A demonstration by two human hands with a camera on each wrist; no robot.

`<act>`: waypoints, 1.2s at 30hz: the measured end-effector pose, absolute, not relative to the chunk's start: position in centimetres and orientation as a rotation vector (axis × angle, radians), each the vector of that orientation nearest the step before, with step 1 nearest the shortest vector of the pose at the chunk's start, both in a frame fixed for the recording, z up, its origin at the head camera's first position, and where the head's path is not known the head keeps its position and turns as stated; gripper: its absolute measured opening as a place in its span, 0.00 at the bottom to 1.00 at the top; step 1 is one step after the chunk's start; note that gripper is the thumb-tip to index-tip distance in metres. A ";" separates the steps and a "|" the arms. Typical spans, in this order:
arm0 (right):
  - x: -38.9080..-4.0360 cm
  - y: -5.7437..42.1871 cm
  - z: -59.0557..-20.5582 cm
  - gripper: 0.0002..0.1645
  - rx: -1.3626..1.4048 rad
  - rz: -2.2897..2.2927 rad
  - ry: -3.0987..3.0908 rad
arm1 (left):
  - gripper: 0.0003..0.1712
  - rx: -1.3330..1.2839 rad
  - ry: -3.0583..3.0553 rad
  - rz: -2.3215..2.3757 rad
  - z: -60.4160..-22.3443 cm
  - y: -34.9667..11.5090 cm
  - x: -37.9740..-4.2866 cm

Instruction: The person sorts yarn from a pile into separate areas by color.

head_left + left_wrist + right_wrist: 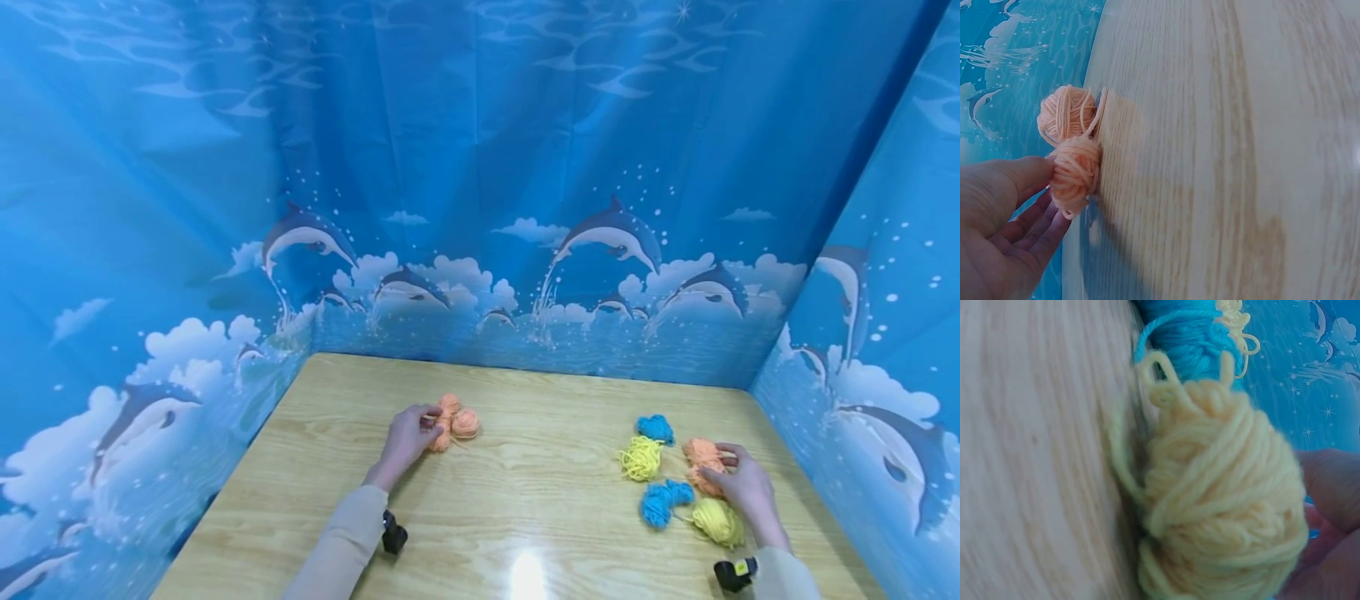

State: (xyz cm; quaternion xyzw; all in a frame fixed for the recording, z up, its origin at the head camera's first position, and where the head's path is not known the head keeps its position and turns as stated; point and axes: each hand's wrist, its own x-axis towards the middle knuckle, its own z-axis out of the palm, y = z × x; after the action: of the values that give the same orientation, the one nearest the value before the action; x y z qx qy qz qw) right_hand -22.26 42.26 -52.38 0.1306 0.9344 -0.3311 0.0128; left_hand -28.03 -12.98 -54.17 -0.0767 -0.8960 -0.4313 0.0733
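In the head view, my left hand (407, 437) is at the left side of a small group of orange yarn balls (465, 423). The left wrist view shows its thumb and fingers pinching the nearer orange yarn ball (1075, 175), with another orange ball (1066, 114) touching it behind. Over on the right, my right hand (747, 487) holds an orange yarn bundle (703, 465) between thumb and fingers. A yellow yarn ball (1222, 494) fills much of the right wrist view and hides that hand's fingertips.
Near the right hand lie a blue yarn bundle (666, 502), a yellow ball (717, 522), another yellow one (641, 458) and a blue one (656, 429). The wooden table (525, 467) meets a blue dolphin-print curtain (480, 208) at its back and sides.
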 end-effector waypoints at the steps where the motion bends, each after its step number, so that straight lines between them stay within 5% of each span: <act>1: -22.3 42.2 -52.4 0.47 0.409 -1.033 2.915 | 0.17 -0.232 -2.690 -1.303 -54.1 -13.0 -28.0; 36: -24.2 35.7 -47.5 0.37 0.308 -1.263 3.122 | 0.19 -0.220 -2.693 -1.375 -54.1 -12.9 -28.0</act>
State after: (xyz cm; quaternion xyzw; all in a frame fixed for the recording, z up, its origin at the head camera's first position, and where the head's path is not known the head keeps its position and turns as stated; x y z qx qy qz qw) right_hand -24.16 35.66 -47.49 0.0905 0.9165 -0.3707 -0.1201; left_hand -27.96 -12.90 -54.12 -0.0725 -0.8869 -0.4529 0.0546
